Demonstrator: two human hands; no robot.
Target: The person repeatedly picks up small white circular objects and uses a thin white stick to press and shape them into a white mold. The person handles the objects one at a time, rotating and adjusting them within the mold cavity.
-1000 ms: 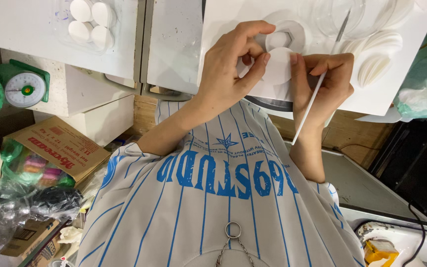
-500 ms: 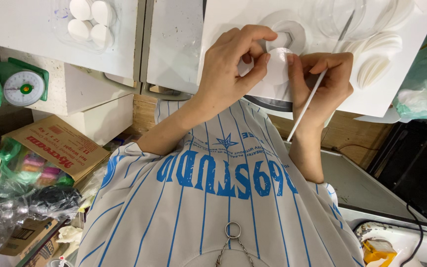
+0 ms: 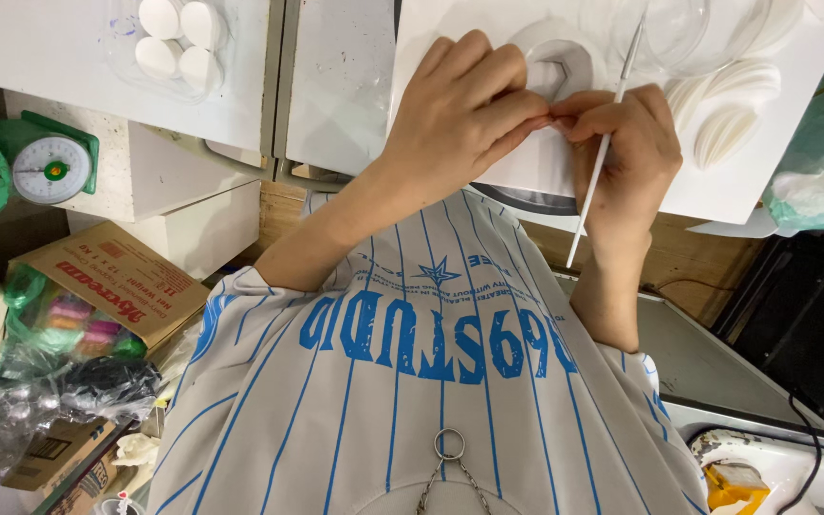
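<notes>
My left hand (image 3: 464, 114) rests on a white board (image 3: 526, 176), its fingers curled over a white ring-shaped clay piece (image 3: 553, 69) and pinching its edge. My right hand (image 3: 627, 143) meets it fingertip to fingertip and holds a thin white stick tool (image 3: 629, 52) that runs steeply from the board down past my wrist. White shell-shaped clay pieces (image 3: 729, 129) lie just right of my right hand. A clear plastic dish (image 3: 684, 29) sits behind them. My blue-striped shirt fills the lower part of the view.
A clear tray of white round pieces (image 3: 178, 38) sits on the white surface at upper left. Below it are a green kitchen scale (image 3: 50, 170), a cardboard box (image 3: 97, 277), a green bag of coloured items (image 3: 59, 329) and bubble wrap (image 3: 11, 410). A green plastic bag (image 3: 813, 181) lies at right.
My left fingers have closed further over the ring piece and now meet my right fingertips. The stick tool has tilted more upright, its upper end over the board.
</notes>
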